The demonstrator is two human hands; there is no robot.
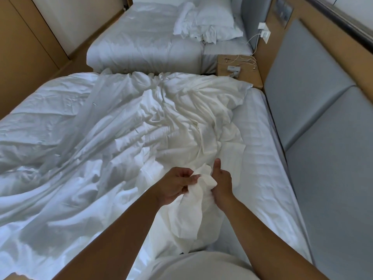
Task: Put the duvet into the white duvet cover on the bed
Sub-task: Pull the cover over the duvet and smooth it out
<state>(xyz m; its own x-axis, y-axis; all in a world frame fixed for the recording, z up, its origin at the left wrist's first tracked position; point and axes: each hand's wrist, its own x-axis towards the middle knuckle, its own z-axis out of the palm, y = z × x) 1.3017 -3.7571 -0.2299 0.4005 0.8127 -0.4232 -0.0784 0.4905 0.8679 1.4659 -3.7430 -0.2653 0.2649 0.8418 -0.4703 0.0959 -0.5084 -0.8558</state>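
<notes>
My left hand (175, 184) and right hand (221, 182) both grasp one bunched corner of the cream duvet cover (193, 118), and the right thumb is raised. The cover lies rumpled down the right half of the bed (268, 158). Its long axis runs near to far, with the held corner at the near end. The puffier duvet (70, 138) sprawls to the left. I judge the cloth light, limp and slightly slick, so I'd grip corners and seams, not mid-sheet.
</notes>
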